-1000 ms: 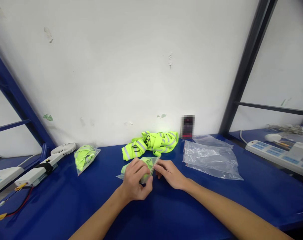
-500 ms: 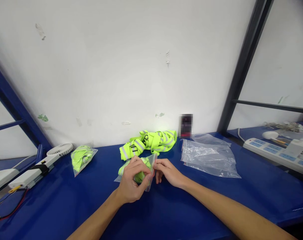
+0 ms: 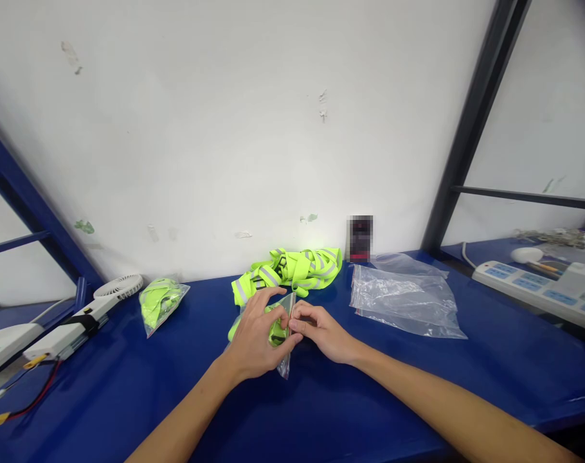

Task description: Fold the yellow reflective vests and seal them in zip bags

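Between my hands is a clear zip-lock bag (image 3: 285, 366) with a red seal line and a bright yellow-green strap bundle (image 3: 277, 334) inside it. My left hand (image 3: 261, 334) curves over the bag, thumb and fingers closed on its edge and hiding much of it. The thumb and fingertips of my right hand (image 3: 324, 331) pinch the sealing edge from the right. Just behind the bag lies a loose heap of yellow-green reflective straps (image 3: 292, 273) with grey stripes and black buckles.
To the left sit another filled zip-lock bag (image 3: 162, 303) and a white handheld fan (image 3: 119, 286) beside wires. Flat clear bags (image 3: 405, 299) lie on the right, near a blurred dark object (image 3: 360, 238) at the wall. A power strip (image 3: 538, 283) stands far right on the blue table (image 3: 369, 399).
My left fingers have spread and shifted towards the upper part of the bag's edge. My right hand has moved slightly left and now pinches the seal with thumb and fingers.
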Tool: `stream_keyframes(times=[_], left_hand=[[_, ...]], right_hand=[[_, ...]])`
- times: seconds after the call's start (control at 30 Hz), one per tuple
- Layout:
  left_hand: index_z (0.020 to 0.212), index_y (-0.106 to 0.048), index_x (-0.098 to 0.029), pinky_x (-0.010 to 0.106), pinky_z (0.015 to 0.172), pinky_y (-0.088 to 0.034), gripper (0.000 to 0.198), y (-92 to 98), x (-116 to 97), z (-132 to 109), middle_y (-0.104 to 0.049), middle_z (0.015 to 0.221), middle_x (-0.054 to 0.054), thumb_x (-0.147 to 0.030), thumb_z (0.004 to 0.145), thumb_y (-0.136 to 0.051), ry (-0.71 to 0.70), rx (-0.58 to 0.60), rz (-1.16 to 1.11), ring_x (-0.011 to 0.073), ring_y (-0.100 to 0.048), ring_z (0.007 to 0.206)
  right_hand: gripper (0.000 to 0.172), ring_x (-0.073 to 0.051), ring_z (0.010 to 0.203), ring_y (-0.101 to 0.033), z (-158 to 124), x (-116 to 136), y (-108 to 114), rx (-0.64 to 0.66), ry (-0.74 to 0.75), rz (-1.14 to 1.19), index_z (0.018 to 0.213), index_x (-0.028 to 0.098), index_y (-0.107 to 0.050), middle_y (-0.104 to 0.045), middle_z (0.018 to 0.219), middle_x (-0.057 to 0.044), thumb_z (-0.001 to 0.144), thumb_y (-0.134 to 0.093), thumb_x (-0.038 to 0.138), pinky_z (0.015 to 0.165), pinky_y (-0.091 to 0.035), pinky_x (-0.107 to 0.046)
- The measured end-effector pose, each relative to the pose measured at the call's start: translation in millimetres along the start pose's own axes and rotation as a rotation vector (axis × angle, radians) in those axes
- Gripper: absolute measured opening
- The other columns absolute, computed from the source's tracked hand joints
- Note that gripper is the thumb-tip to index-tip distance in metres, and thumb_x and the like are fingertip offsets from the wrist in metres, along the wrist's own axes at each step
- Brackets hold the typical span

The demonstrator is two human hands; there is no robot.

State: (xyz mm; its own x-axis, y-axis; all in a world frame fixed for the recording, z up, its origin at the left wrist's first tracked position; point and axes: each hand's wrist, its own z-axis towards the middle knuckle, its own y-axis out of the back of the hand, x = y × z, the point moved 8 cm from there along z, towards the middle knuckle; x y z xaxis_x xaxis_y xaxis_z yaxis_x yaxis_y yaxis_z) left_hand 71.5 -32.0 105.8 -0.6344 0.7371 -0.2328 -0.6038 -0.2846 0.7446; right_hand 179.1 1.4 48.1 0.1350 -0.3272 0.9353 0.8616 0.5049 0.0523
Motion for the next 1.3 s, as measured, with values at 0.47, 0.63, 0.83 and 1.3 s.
stream_keyframes(times=[0.47, 0.63, 0.83, 1.3], left_hand=[[0.080, -0.058, -0.020, 0.042, 0.100, -0.044, 0.011, -12.1, 12.0, -0.1, -0.055, 0.129, 0.009, -0.021, 0.089, -0.051, 0.074, 0.104, -0.142, 0.0242, -0.054, 0.119], [0.081, -0.054, -0.020, 0.038, 0.097, -0.045, 0.009, -13.1, 5.1, -2.4, -0.055, 0.128, 0.010, -0.016, 0.088, -0.049, 0.029, 0.055, -0.197, 0.0220, -0.055, 0.117], [0.079, -0.047, -0.019, 0.039, 0.093, -0.046, 0.013, 4.7, 11.6, -4.9, -0.060, 0.117, 0.012, -0.018, 0.092, -0.044, 0.037, -0.138, -0.317, 0.0219, -0.058, 0.109], [0.086, -0.049, -0.021, 0.024, 0.072, -0.050, 0.015, 11.5, 71.6, -23.0, -0.064, 0.097, 0.001, -0.036, 0.089, -0.052, 0.564, -0.755, -0.959, 0.0141, -0.063, 0.085]], right_hand=[[0.040, -0.019, 0.096, -0.052, 1.6, 2.5, 1.3, 0.027, -0.060, -0.009, 0.077, 0.018, -0.061, -0.050, 0.106, -0.006, 0.086, -0.059, 0.056, 0.088, -0.048, -0.034], [0.036, -0.018, 0.096, -0.051, 1.7, 8.1, -3.1, 0.066, -0.041, 0.012, 0.078, 0.018, -0.061, -0.048, 0.103, -0.005, 0.088, -0.058, 0.052, 0.086, -0.050, -0.032], [0.038, -0.017, 0.087, -0.055, -0.8, 5.7, 3.6, -0.009, -0.090, 0.113, 0.070, 0.019, -0.048, -0.053, 0.097, -0.003, 0.086, -0.059, 0.051, 0.080, -0.053, -0.034], [0.067, -0.020, 0.094, -0.064, -7.7, -20.6, -4.6, 0.021, -0.457, 0.430, 0.139, 0.024, -0.042, -0.065, 0.109, -0.007, 0.080, -0.071, 0.041, 0.083, -0.052, -0.037]])
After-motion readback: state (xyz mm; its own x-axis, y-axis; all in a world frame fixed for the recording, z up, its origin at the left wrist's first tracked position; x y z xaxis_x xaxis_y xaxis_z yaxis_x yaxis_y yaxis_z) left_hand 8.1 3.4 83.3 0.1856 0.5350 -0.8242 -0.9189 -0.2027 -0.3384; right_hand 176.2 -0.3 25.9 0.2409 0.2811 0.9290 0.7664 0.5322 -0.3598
